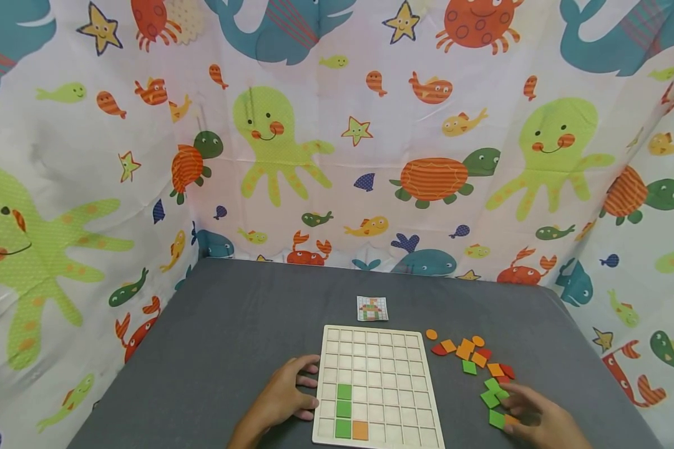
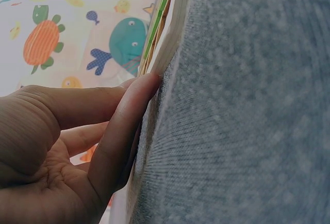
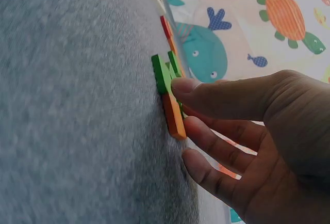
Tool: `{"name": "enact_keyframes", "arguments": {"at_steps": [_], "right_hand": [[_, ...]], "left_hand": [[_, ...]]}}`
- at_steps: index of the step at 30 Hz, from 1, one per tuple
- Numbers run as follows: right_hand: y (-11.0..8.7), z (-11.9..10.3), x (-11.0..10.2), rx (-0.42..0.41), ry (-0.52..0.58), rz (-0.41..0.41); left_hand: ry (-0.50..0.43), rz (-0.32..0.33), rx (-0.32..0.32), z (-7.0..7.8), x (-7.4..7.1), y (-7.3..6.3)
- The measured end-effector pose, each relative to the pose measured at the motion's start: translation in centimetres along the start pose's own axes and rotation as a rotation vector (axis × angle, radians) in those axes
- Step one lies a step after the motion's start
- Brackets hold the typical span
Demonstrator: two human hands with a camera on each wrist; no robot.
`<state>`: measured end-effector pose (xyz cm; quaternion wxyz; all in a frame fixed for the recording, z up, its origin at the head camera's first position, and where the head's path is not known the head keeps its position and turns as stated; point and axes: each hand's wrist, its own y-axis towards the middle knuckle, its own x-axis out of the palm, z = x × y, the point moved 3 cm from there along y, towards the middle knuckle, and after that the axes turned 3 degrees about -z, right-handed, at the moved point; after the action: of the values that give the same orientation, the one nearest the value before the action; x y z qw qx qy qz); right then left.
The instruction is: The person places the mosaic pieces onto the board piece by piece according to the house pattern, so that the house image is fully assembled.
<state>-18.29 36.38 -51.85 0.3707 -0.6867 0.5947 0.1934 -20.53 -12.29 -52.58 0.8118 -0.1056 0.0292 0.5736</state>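
A pale wooden grid board (image 1: 390,374) lies on the grey table. Green square tiles (image 1: 344,409) fill several cells of one column, with an orange tile (image 1: 360,430) beside the lowest. My left hand (image 1: 283,390) rests at the board's left edge, its fingertips touching the rim (image 2: 167,41) in the left wrist view. Over the near end of the loose tiles is my right hand (image 1: 542,415), fingers loosely bent. In the right wrist view its thumb and fingertips are close to a green tile (image 3: 162,74) and an orange tile (image 3: 174,115); neither appears lifted.
Loose orange, red and green pieces (image 1: 465,349) trail along the board's right side, some squares, some round. A small card (image 1: 372,308) with a coloured grid pattern lies behind the board. A sea-animal curtain (image 1: 337,156) surrounds the grey table (image 1: 247,312) at the back and sides.
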Motion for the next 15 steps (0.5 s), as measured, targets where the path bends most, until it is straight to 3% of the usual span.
{"name": "enact_keyframes", "arguments": {"at_steps": [15], "right_hand": [[0.00, 0.71, 0.12, 0.054, -0.017, 0.013]], "left_hand": [[0.004, -0.010, -0.028, 0.00, -0.02, 0.03]]}}
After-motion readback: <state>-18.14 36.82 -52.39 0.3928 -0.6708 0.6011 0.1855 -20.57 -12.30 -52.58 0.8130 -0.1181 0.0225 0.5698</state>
